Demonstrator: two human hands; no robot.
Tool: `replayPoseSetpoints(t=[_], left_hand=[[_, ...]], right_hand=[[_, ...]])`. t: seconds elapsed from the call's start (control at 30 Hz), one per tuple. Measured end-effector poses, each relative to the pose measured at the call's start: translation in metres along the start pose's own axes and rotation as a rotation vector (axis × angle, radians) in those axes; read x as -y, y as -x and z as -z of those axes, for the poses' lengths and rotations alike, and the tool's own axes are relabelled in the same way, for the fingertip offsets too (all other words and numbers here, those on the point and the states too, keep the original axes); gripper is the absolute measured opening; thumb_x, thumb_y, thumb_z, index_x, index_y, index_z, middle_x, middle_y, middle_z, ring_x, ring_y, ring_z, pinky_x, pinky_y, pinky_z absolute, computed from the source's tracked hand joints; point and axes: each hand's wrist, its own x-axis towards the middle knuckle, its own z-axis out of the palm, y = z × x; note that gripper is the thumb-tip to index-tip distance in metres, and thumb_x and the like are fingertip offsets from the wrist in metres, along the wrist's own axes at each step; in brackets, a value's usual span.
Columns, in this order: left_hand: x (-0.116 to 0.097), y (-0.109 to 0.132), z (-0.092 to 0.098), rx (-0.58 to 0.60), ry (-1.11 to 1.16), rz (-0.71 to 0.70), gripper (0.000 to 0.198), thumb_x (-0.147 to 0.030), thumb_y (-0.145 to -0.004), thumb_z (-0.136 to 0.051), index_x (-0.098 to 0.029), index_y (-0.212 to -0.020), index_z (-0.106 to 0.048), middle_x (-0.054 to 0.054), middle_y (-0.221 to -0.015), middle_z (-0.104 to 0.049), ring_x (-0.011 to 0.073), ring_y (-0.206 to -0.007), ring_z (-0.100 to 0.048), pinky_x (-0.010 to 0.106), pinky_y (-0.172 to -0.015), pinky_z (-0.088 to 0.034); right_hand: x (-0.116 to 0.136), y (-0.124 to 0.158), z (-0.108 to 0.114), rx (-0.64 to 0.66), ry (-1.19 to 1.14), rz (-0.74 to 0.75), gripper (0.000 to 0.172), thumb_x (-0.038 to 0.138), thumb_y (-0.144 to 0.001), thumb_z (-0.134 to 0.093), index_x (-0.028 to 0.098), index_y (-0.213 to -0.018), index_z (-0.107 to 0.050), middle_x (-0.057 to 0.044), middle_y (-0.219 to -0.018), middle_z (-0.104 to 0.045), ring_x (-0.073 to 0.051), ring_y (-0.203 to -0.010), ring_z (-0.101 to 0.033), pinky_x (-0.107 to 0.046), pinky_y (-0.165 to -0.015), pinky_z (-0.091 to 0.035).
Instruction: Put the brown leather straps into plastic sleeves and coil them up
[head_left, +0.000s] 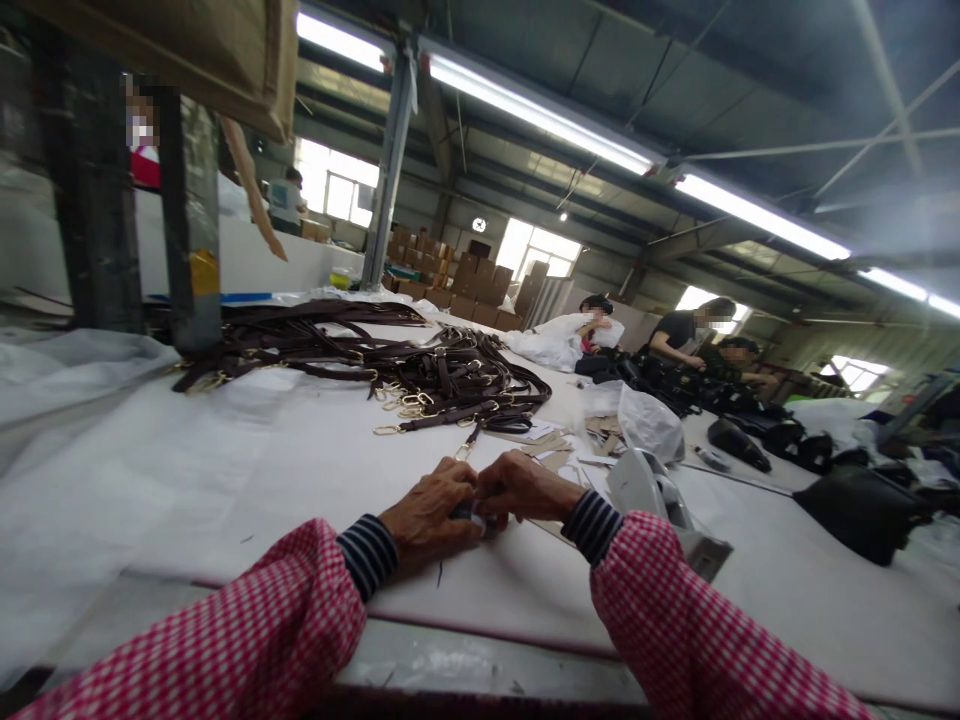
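Observation:
My left hand (pixel 435 508) and my right hand (pixel 526 484) meet over the white table, just in front of a pile of straps. Both have their fingers closed around a small dark thing with a whitish patch (pixel 474 516), mostly hidden by the fingers, so its kind is unclear. Right behind my fingertips lies a gold metal ring or clasp (pixel 465 450) on a dark strap end. Beyond it, dark brown straps (pixel 465 375) with gold-coloured buckles are heaped. A grey-white device, perhaps a tape dispenser (pixel 660 495), stands beside my right forearm.
Cut pieces of grey card (pixel 551 448) and a clear plastic bag (pixel 651 422) lie behind my right hand. White sheeting (pixel 150 470) covers the left side. Metal posts (pixel 196 220) rise at the left. Black bags (pixel 862 510) lie to the right, where co-workers (pixel 679 335) sit.

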Motion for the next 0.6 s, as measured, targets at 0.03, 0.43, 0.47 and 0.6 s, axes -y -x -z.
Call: replayPoseSetpoints(t=[0.03, 0.43, 0.47, 0.6], left_hand=[[0.0, 0.0, 0.0, -0.006, -0.017, -0.019, 0.022, -0.033, -0.087, -0.069, -0.024, -0.107, -0.075, 0.007, -0.117, -0.061, 0.0282, -0.115, -0.049, 0.04, -0.101, -0.04], [-0.001, -0.003, -0.007, -0.016, -0.051, -0.005, 0.017, -0.03, -0.092, -0.065, -0.028, -0.102, -0.078, 0.004, -0.107, -0.065, 0.025, -0.107, -0.05, 0.036, -0.095, -0.044], [-0.001, -0.003, -0.006, -0.019, -0.047, -0.012, 0.016, -0.029, -0.091, -0.065, -0.027, -0.1, -0.079, 0.005, -0.108, -0.065, 0.0247, -0.107, -0.051, 0.036, -0.096, -0.044], [0.0, -0.003, -0.004, -0.016, -0.037, -0.039, 0.013, -0.028, -0.089, -0.066, -0.023, -0.093, -0.078, 0.006, -0.107, -0.066, 0.0247, -0.107, -0.052, 0.037, -0.099, -0.043]], right_hand=[[0.002, 0.003, -0.004, -0.045, 0.059, 0.02, 0.007, 0.016, -0.082, -0.065, 0.013, -0.078, -0.071, -0.001, -0.063, -0.067, -0.012, -0.056, -0.061, -0.019, -0.052, -0.039], [0.012, 0.031, -0.047, -0.329, 0.664, 0.213, 0.031, 0.019, -0.096, -0.058, 0.024, -0.126, -0.062, -0.005, -0.106, -0.068, -0.015, -0.076, -0.061, -0.027, -0.062, -0.037], [0.012, 0.033, -0.05, -0.338, 0.664, 0.219, 0.032, 0.016, -0.096, -0.057, 0.022, -0.128, -0.06, -0.006, -0.111, -0.067, -0.016, -0.079, -0.062, -0.027, -0.063, -0.04], [0.007, 0.041, -0.064, -0.378, 0.709, 0.211, 0.02, 0.009, -0.098, -0.05, 0.015, -0.115, -0.06, -0.01, -0.116, -0.065, -0.019, -0.09, -0.063, -0.028, -0.067, -0.048]])
